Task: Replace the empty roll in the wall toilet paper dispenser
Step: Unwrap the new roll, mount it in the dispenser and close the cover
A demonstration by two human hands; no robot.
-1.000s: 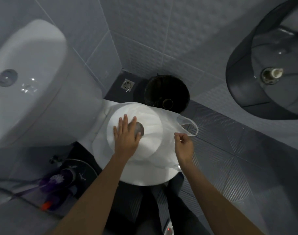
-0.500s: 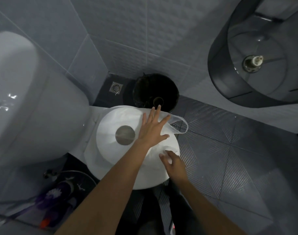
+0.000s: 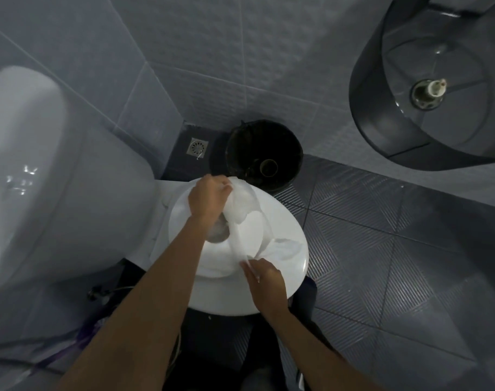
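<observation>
The left hand (image 3: 209, 197) bunches the plastic wrap (image 3: 242, 210) at the roll's far edge; the right hand (image 3: 264, 277) seems to pinch its near end. Beneath both hands the new roll (image 3: 254, 235) lies flat, core pointing up, on the toilet lid (image 3: 291, 221). The open dispenser (image 3: 426, 88) waits well up-right of the right hand.

The roll (image 3: 242, 235) is lying on the toilet lid (image 3: 283, 277) in front of me, the cistern (image 3: 43, 179) sitting to its left. The bin (image 3: 264, 156) is standing behind the lid, the drain (image 3: 197, 146) left of it. The dispenser (image 3: 426, 88) is hanging upper right
</observation>
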